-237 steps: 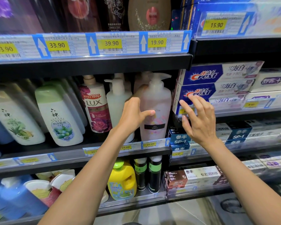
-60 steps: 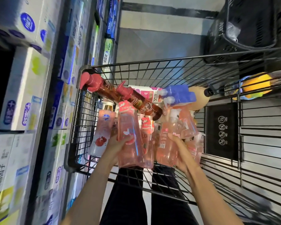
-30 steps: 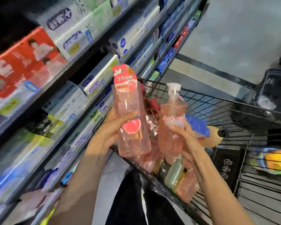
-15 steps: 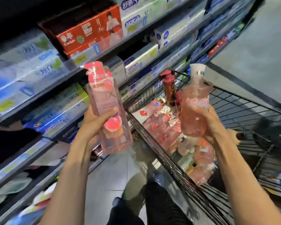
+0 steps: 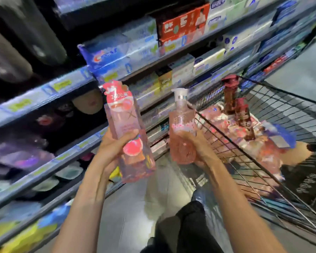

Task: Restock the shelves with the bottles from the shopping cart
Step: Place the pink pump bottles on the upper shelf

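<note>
Shelves [image 5: 44, 99] run past our left hand [image 5: 113, 145], which grips a tall pink bottle [image 5: 130, 132]; our right hand [image 5: 195, 148] grips a pump bottle [image 5: 181, 121]. Neither is shelved; the cart [image 5: 263, 103] beyond our right hand holds many more.

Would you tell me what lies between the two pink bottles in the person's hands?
Nothing; in the head view, the tall pink bottle and pump bottle are apart, with only blurred shelves and floor behind the gap.
</note>
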The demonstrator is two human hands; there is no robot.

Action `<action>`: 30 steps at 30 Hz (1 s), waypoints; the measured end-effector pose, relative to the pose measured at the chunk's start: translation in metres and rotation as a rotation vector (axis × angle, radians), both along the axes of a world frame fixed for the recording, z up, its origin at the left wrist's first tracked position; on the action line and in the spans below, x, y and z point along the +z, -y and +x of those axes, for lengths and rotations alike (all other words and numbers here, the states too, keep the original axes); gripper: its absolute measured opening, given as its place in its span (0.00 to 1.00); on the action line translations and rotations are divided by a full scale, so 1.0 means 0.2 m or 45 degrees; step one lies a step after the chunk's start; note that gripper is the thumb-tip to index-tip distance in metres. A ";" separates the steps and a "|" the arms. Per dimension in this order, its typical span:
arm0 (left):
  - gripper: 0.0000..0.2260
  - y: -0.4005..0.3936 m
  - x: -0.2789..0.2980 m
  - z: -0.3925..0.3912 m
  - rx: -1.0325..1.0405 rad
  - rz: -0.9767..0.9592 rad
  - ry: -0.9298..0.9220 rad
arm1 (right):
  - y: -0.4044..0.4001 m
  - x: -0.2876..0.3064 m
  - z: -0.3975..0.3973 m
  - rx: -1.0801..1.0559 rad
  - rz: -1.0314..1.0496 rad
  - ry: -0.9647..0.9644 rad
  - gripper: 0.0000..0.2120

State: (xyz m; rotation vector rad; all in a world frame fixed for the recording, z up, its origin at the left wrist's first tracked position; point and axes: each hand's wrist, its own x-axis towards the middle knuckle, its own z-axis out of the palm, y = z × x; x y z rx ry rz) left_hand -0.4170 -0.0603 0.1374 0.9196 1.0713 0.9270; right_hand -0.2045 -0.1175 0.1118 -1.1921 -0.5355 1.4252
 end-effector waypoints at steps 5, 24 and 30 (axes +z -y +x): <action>0.18 0.14 0.05 -0.40 0.125 0.017 0.032 | -0.04 0.02 -0.42 0.282 0.091 0.003 0.20; 0.33 0.42 -0.09 -1.07 0.598 -0.129 0.091 | -0.17 0.00 -1.09 0.790 0.068 0.070 0.24; 0.28 0.35 0.02 -1.11 0.732 -0.017 0.132 | -0.29 0.10 -1.14 0.974 0.123 0.071 0.23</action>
